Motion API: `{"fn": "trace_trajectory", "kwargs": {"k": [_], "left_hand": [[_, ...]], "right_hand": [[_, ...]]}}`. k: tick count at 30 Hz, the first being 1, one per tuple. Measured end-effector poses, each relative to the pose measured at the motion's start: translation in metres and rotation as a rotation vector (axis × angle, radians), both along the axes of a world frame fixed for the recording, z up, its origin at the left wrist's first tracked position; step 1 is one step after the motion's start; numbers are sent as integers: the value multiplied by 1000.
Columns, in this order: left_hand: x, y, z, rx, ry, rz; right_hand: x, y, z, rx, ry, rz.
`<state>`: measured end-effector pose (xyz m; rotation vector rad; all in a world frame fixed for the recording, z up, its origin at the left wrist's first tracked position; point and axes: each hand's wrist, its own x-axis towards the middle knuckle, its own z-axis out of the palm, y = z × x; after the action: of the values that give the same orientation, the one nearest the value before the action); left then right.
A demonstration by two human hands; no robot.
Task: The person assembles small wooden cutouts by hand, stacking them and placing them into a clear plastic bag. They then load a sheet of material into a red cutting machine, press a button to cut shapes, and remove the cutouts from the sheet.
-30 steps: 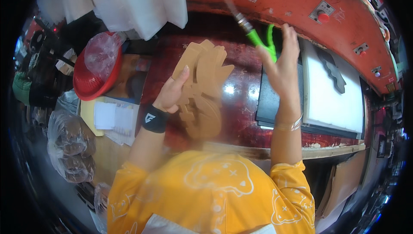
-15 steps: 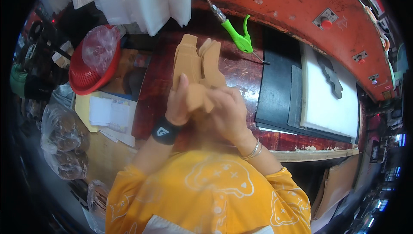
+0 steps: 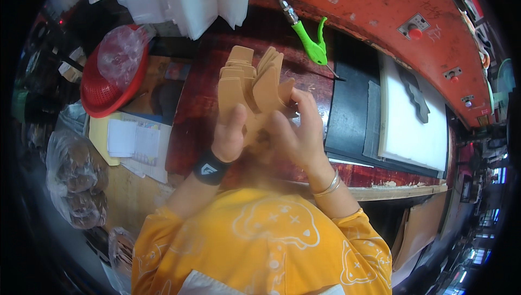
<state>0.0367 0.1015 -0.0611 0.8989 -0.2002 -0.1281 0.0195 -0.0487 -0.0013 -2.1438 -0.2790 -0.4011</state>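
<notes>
Both hands are raised over the dark red, scuffed worktop (image 3: 190, 110), gripping one fanned stack of tan, flat cut-out pieces (image 3: 252, 86) that look like leather or board — the material is hard to tell from this view. The left hand (image 3: 229, 138), with a black wristband (image 3: 210, 168) on its wrist, is closed around the lower left side of the stack, thumb up against the front piece. The right hand (image 3: 298, 132), with a thin silver bangle (image 3: 327, 185) on its wrist, is curled onto the right side of the stack, its fingers lying over the edges of the rear pieces. The stack stands roughly upright above the middle of the worktop, the tops of the pieces splayed apart. Behind it, near the far edge, a bright green plastic air nozzle (image 3: 312, 42) hangs on a hose fitting in front of the curved orange-red machine body (image 3: 380, 2). To the right a white flat cutting board (image 3: 407, 127) lies on a black mat (image 3: 350, 116), with a dark grey shaped cutting die (image 3: 415, 95) on the board. At the worktop's left edge sit a red plastic colander (image 3: 100, 91) holding crumpled clear plastic, and — nearer the person — a pad of white printed papers (image 3: 135, 142).
</notes>
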Motion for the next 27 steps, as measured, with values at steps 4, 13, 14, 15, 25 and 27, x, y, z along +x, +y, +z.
{"fn": "trace_trajectory", "kwargs": {"k": [4,13,14,15,25,27], "left_hand": [[3,-2,-2,-21,48,-7],[5,3,-15,-62,68,35],[5,4,-16,-68,42,11],[5,6,-17,26,44,4],[-8,2,-5,-88,17,-18],[-7,0,-4,-89,-12,17]], "right_hand": [[3,4,2,-47,6,-35],[-2,12,-11,-322,-170,-123],[-2,10,-12,-337,-195,-148],[-3,9,-13,-380,-168,-170],[-15,19,-20,20,-67,-29],[-11,17,-16,227,169,-80]]}}
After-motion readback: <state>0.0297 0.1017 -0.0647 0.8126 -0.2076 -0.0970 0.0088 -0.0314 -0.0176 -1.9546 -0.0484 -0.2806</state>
